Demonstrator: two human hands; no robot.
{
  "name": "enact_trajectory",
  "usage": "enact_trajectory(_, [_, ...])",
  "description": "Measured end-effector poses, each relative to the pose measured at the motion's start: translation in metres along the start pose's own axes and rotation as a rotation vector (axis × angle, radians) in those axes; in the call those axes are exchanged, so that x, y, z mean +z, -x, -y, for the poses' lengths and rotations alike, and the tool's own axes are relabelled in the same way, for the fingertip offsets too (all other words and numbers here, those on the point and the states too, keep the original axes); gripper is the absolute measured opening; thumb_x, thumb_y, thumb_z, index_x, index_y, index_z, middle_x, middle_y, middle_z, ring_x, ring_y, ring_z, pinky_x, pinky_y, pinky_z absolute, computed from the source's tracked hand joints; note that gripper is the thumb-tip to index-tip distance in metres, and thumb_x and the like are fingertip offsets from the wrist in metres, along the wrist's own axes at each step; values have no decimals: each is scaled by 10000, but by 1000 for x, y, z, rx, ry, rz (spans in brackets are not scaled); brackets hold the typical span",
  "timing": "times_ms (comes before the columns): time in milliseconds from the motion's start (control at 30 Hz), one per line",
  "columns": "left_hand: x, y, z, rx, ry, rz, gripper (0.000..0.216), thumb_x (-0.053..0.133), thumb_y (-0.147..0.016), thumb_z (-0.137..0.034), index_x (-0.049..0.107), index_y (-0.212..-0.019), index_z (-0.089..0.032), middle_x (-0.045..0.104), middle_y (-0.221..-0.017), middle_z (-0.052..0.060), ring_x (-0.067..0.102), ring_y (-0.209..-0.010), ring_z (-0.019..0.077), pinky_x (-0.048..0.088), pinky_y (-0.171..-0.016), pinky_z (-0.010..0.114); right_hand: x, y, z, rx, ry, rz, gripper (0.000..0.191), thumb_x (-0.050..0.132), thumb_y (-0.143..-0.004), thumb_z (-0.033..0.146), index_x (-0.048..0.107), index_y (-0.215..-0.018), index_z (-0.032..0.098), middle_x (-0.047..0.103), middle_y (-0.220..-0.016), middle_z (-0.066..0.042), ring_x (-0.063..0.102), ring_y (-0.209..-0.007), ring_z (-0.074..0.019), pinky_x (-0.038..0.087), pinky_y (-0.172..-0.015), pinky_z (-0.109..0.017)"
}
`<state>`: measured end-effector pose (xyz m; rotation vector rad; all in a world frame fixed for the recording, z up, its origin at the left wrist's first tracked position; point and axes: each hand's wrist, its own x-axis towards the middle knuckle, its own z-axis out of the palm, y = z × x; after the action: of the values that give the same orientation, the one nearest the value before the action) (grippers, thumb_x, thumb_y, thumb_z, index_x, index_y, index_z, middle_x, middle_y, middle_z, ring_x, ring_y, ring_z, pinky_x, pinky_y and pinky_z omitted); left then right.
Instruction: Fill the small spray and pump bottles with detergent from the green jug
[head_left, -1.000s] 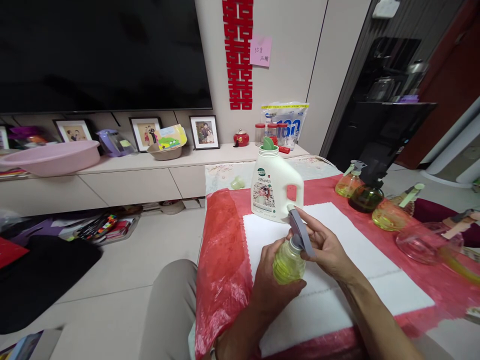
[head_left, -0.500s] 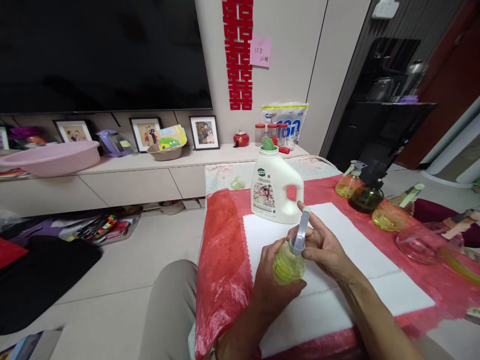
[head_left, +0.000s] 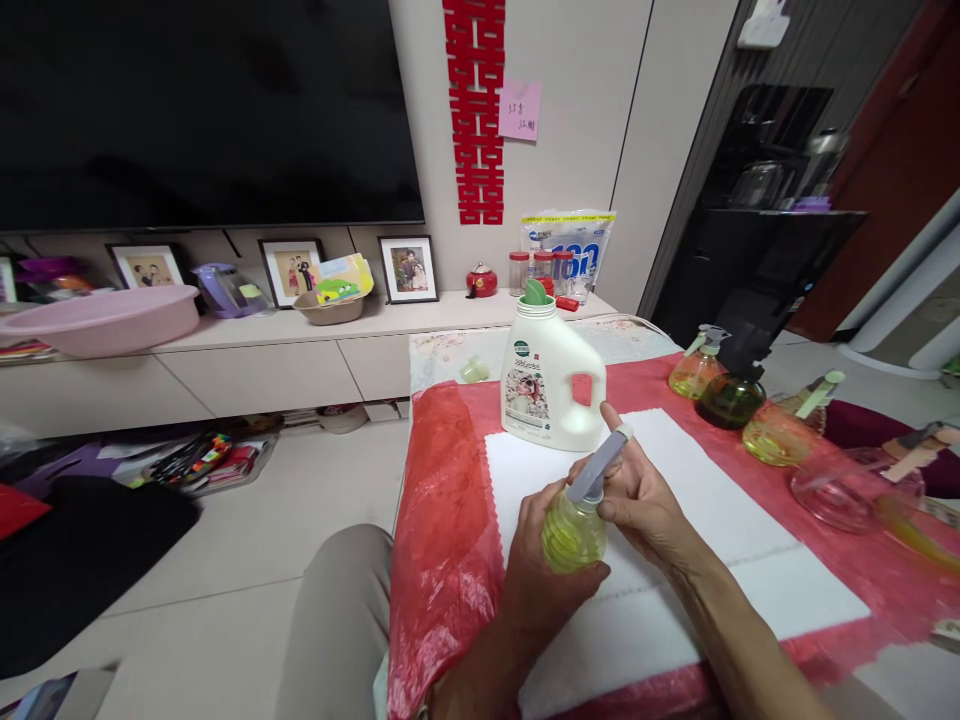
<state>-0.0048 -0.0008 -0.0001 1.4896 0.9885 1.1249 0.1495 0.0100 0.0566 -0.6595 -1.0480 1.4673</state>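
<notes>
My left hand (head_left: 538,580) is wrapped round a small round spray bottle (head_left: 574,532) of yellow-green liquid, held above the white mat (head_left: 675,560). The fingers of my right hand (head_left: 643,500) are closed on its grey trigger sprayer head (head_left: 595,464), which points up and to the right. Just behind the bottle stands a white detergent jug (head_left: 551,380) with a green spout and a red-looking handle hole.
A red plastic sheet (head_left: 442,540) covers the low table. Several spray bottles (head_left: 731,395) with yellow, dark and pink glass stand along the right edge. A small pale cap (head_left: 474,370) lies behind the jug. My knee (head_left: 337,620) is at the table's left.
My right hand has turned the grey sprayer head on the bottle: its nozzle swung from pointing left, through upright, to pointing up-right. The left hand has kept the bottle still.
</notes>
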Motion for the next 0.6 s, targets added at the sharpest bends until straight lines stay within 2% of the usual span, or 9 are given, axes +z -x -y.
enact_trajectory(133, [1,-1,5,-6,-18,-23,810,817,-554,-136,529,-1301,-260,637,-1212,55,608,-1126,285,521,-982,422,-2,-2,-7,-39,-17,-1,1333,867,-687,235,-102,-1589,388,624,-1205,-98,656,-994,-189,530,-853,-318])
enact_trajectory(300, [1,0,7,-5,-11,-83,850,836,-540,-161,520,-1324,-247,642,-1207,62,613,-1114,287,527,-969,418,-14,-2,-1,-39,-5,21,1265,877,-685,299,11,-1600,409,469,-1443,-139,604,-1152,-212,509,-968,-371])
enact_trajectory(400, [1,1,3,-26,12,-105,802,836,-558,-180,543,-1301,-243,654,-1155,55,622,-1086,279,533,-954,404,-22,-4,4,-76,-27,-12,1112,860,-705,304,189,-1587,401,458,-1458,-126,577,-1194,-207,500,-989,-365])
enact_trajectory(500, [0,3,-1,-48,50,-83,769,839,-571,-199,555,-1285,-234,662,-1105,49,633,-1049,266,541,-930,384,-26,-5,6,-39,-28,56,875,854,-710,331,453,-1488,330,526,-1386,-124,594,-1162,-207,498,-994,-366])
enact_trajectory(600, [-1,4,-2,-62,49,-49,751,830,-575,-201,559,-1275,-227,662,-1094,51,636,-1029,264,539,-928,382,-28,-4,8,-31,24,119,726,838,-725,384,576,-1394,284,593,-1301,-124,610,-1138,-220,481,-1018,-397])
